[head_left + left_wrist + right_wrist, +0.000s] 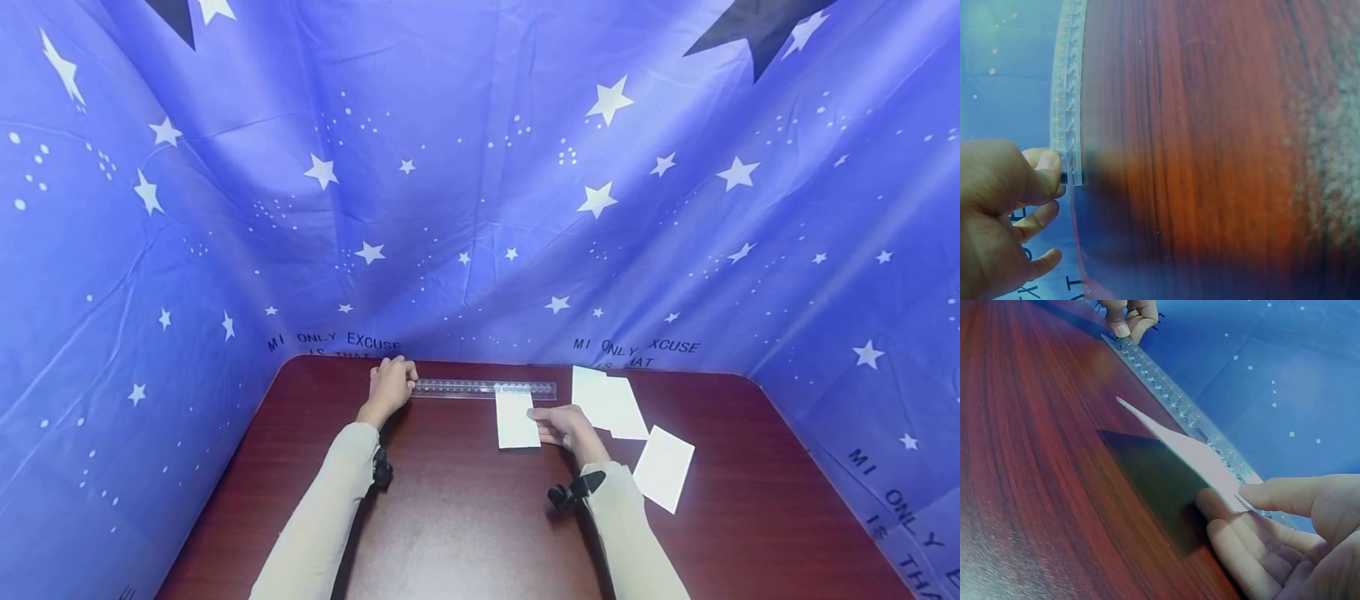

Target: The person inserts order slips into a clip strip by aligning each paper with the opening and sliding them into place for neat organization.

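Near the table's back edge lies a long clear plastic strip [453,389] with a row of repeating bumps along it. My left hand [392,383] pinches its left end between thumb and fingers, which shows closely in the left wrist view, where the strip [1072,94] runs upward from the thumb. A blank white card [517,423] is in my right hand [570,427], pinched at its right edge. Seen from the right wrist, the card [1194,455] is tilted above the table beside the strip, casting a shadow. Whether card and strip touch, I cannot tell.
To the right of my right hand, two white cards [626,408] overlap on the table. Another white card [665,468] lies nearer, by the right forearm. A blue curtain [465,208] with stars hangs behind and at both sides of the dark red wooden table [450,517].
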`<state>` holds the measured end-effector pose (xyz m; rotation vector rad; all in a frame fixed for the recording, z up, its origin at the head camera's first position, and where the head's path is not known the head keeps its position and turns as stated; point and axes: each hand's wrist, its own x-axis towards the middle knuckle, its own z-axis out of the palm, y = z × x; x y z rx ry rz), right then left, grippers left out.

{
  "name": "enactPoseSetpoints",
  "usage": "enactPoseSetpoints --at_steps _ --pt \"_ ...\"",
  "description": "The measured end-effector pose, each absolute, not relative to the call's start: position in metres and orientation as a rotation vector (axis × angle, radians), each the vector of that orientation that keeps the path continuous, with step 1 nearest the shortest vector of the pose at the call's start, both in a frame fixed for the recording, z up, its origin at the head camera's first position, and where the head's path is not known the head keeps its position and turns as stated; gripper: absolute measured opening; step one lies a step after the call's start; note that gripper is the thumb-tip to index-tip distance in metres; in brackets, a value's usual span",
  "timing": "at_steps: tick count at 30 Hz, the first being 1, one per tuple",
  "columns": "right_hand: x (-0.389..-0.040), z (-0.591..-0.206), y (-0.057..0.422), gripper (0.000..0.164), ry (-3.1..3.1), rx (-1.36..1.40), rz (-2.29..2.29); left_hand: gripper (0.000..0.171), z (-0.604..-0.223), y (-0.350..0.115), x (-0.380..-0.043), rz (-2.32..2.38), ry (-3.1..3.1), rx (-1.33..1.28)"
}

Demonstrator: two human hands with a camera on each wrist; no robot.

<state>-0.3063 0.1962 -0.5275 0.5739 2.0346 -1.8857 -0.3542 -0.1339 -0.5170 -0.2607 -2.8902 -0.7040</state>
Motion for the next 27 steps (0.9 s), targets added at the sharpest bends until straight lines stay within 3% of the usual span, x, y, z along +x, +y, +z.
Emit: enactPoseSetpoints --at_steps 6,15,27 --pt "-0.3034 -0.5266 0.1984 0.024 2.065 0.590 -1.815 0.015 -0.5200 -0.1344 -0.3528 -0.691 -2.892 -0.261" --pt "-0.3033 -0.5301 0.1972 0.008 2.058 0.637 -1.890 0.015 -0.5189 -0.1335 -0.3543 -0.705 -2.889 -0.260" --pt "-0.3061 -0.5243 0.2005 0.013 2.059 0.573 -1.852 0.015 -0.5174 -0.1344 -0.3559 -0.703 -2.889 -0.262"
